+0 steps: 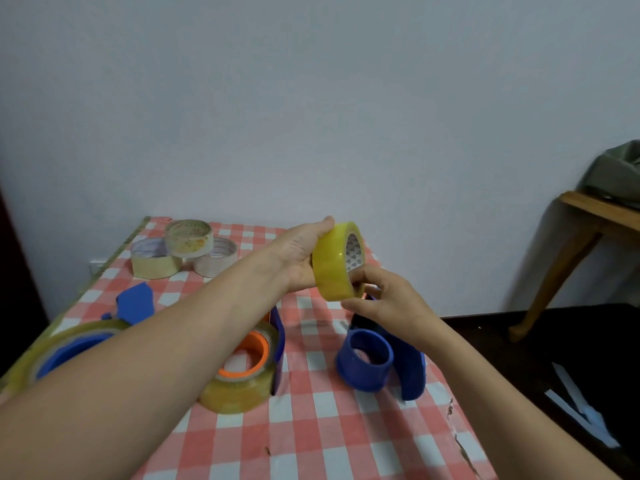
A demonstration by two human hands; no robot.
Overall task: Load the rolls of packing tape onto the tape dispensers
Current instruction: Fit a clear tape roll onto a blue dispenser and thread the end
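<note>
I hold a yellow tape roll (pixel 334 263) in the air above the table, its core facing right. My left hand (pixel 299 259) grips it from the left, thumb on top. My right hand (pixel 382 303) pinches its lower right edge. Just below stands an empty blue dispenser (pixel 379 360) with a bare blue spool. A second dispenser (pixel 249 367) in the middle carries a clear roll on an orange spool. At the left a third blue dispenser (pixel 79 341) also carries a clear roll.
Three loose tape rolls (pixel 183 251) are stacked at the table's far left corner. The table has a red-and-white checked cloth (pixel 311 431). A wooden table (pixel 588 230) with a grey bag stands at the right. White paper strips (pixel 581 407) lie on the dark floor.
</note>
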